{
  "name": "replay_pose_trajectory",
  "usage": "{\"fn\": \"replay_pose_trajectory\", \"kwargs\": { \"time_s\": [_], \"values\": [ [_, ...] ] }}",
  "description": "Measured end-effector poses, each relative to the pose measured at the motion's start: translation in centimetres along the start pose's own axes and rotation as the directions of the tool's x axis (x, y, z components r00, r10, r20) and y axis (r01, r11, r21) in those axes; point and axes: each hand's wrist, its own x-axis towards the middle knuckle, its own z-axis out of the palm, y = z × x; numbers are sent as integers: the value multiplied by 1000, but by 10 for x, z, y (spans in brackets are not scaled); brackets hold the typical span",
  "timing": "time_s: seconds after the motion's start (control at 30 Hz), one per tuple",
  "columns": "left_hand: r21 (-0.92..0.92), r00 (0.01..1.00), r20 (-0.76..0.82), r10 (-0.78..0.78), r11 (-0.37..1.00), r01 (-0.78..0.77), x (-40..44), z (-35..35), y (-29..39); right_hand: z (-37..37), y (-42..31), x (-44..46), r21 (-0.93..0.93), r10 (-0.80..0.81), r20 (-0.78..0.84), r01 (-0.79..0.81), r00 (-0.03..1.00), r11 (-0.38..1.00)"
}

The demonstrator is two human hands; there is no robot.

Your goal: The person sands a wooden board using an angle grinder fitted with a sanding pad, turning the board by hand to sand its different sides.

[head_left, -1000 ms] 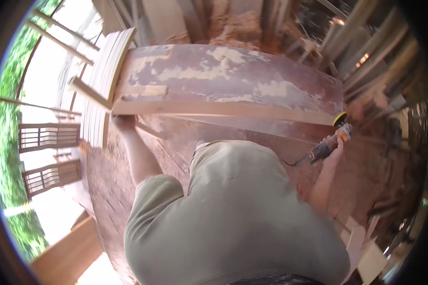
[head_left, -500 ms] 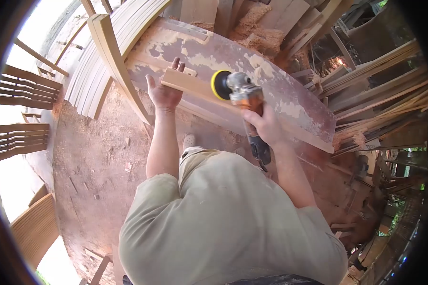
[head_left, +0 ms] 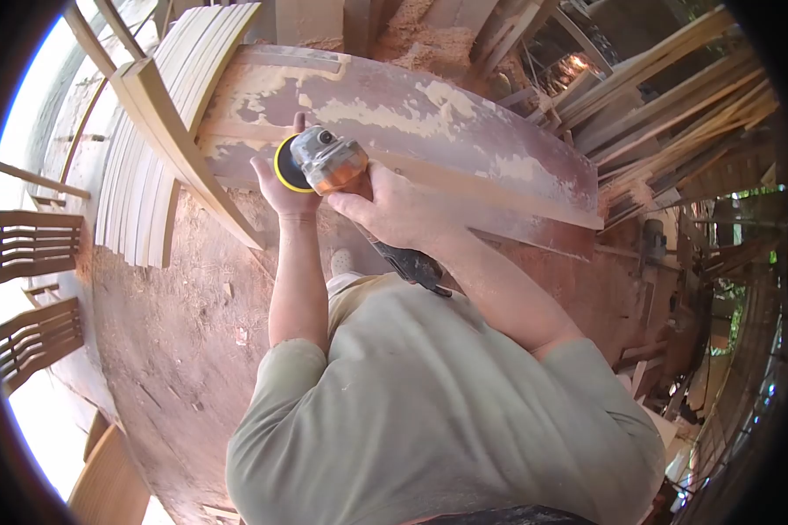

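Observation:
My right hand is closed around an angle grinder with an orange-and-silver head and a dark rear body. The grinder's black sanding pad with a yellow rim is over the near end of a long pale wooden board. My left hand supports that end from beneath, palm up, with its thumb and one finger stretched out past the pad. The pad and grinder head hide its other fingers and the board's end. The board slants right along a worn, patchy workbench.
Curved wooden strips are stacked to the left, with a thick curved piece across them. Slatted wooden parts stand at far left. Long offcuts pile up at right. Wood shavings lie behind the bench.
My right hand has swung the angle grinder left along the board to the end at my left hand. The view has shifted slightly. My left hand stays at the board's end.

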Motion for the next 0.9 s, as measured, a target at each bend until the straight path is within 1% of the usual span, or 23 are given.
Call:
{"fn": "replay_pose_trajectory", "kwargs": {
  "time_s": [0.03, 0.07, 0.1, 0.17, 0.2, 0.23, 0.3, 0.37, 0.43, 0.47, 0.53, 0.57, 0.63, 0.67, 0.7, 0.73, 0.77, 0.83, 0.87, 0.9],
  "values": [
    [-33, 1000, 11, -27, 999, 28, -1, 4, 1, -1, 0, -2, -49, 11, 19, -11, 1000, 999],
    [1, 1000, -18, -7, 1000, 7, -3, 8, 2, -2, -2, -6, -76, 31, -24, -33, 999, 997],
    [1, 999, -21, -36, 999, 36, -3, 8, 4, -3, 5, -7, -59, 44, -42, -47, 998, 997],
    [29, 982, -133, 132, 991, -130, -1, 7, 10, -10, 27, -8, -29, 2, -69, -4, 998, 1000],
    [80, 977, -148, 153, 987, -143, -1, 8, 15, -14, 34, -12, -14, 16, -83, -17, 996, 1000],
    [82, 979, -155, 133, 989, -121, -2, 10, 17, -19, 42, -18, 13, 31, -120, -29, 992, 999],
    [165, 975, -168, 146, 979, -118, -3, 13, 20, -26, 62, -27, 55, 57, -161, -49, 985, 997],
    [146, 981, -161, 113, 985, -89, -2, 15, 21, -29, 87, -36, 121, 69, -162, -50, 984, 991],
    [289, 969, -201, 144, 954, -82, 0, 21, 19, -34, 97, -46, 127, 93, -179, -71, 979, 989],
    [294, 971, -206, 124, 954, -59, 0, 20, 19, -37, 99, -52, 127, 107, -195, -83, 975, 988],
    [197, 979, -165, 119, 977, -86, 1, 13, 26, -41, 106, -59, 145, 135, -231, -103, 964, 984],
    [192, 982, -167, 85, 980, -52, 1, 5, 31, -44, 114, -62, 151, 156, -251, -121, 955, 981],
    [156, 996, 85, 1, 988, -15, -1, -12, 38, -53, 133, -74, 176, 206, -294, -158, 934, 971],
    [150, 996, 81, -30, 988, 17, -2, -3, 31, -58, 144, -78, 171, 233, -308, -187, 922, 967],
    [255, 992, -109, 71, 966, -42, -1, 7, 27, -63, 157, -81, 166, 258, -318, -214, 912, 963],
    [373, 941, -277, 193, 924, -80, -1, 15, 25, -67, 175, -84, 207, 272, -328, -212, 905, 955],
    [376, 944, -280, 175, 925, -60, -2, 16, 23, -76, 185, -92, 223, 284, -336, -217, 898, 950],
    [418, 917, -321, 237, 904, -88, -1, 11, 29, -94, 205, -108, 232, 310, -392, -233, 866, 944],
    [287, 968, -217, 130, 956, -64, -4, -4, 42, -101, 215, -116, 271, 339, -402, -244, 851, 931],
    [292, 968, -221, 117, 955, -49, -3, -6, 47, -111, 224, -123, 244, 425, -385, -354, 819, 903]
  ]
}}
